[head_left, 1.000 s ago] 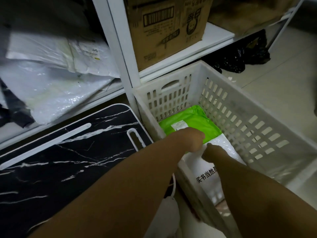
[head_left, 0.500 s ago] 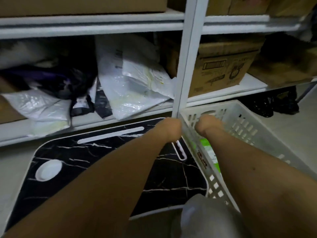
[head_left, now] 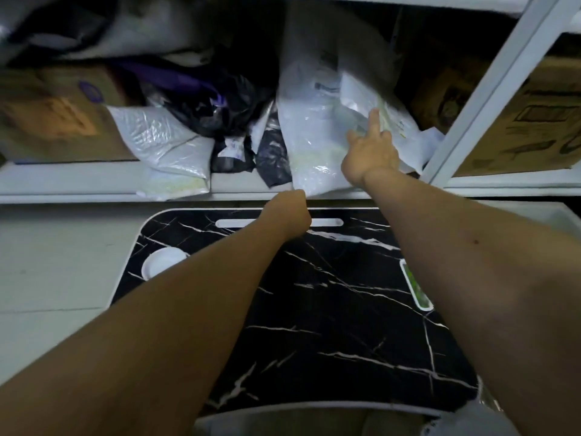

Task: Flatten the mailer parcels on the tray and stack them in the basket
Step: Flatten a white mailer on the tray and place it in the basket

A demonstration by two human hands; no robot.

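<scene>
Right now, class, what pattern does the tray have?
Black with white marble-like veins, on the tray; head view.

2 bare forearms filled the lower half of the view, with no sleeve, watch, band or glove on either. The left hand [head_left: 287, 212] showed only its back and knuckles, blurred. The right hand [head_left: 371, 152] was bare too, no ring visible on its fingers. The right forearm carried 1 small dark spot. Pale grey cloth, probably shorts, edged the bottom right corner.
</scene>
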